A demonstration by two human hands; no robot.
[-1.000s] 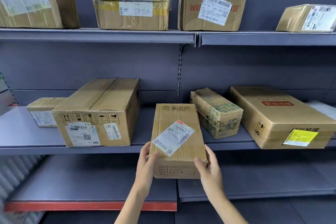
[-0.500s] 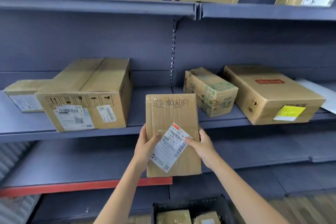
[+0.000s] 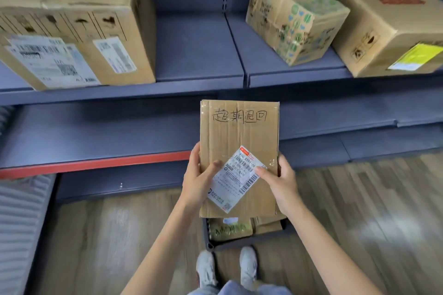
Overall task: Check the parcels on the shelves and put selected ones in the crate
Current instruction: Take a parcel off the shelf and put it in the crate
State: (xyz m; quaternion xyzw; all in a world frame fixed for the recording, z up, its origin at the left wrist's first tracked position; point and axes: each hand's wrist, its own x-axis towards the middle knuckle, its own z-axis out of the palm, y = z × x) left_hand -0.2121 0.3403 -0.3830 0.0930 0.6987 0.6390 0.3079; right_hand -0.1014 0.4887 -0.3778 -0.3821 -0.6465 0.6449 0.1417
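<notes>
Dark plastic crate [image 3: 211, 242] on floor holds brown parcels [image 3: 230, 229]. Flat brown cardboard parcel [image 3: 239, 132] held above it; left hand [image 3: 197, 181] and right hand [image 3: 279, 183] grip its side edges, thumbs on top.

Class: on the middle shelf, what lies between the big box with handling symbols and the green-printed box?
Nothing: in the head view, bare shelf separates the big box from the green-printed box.
</notes>
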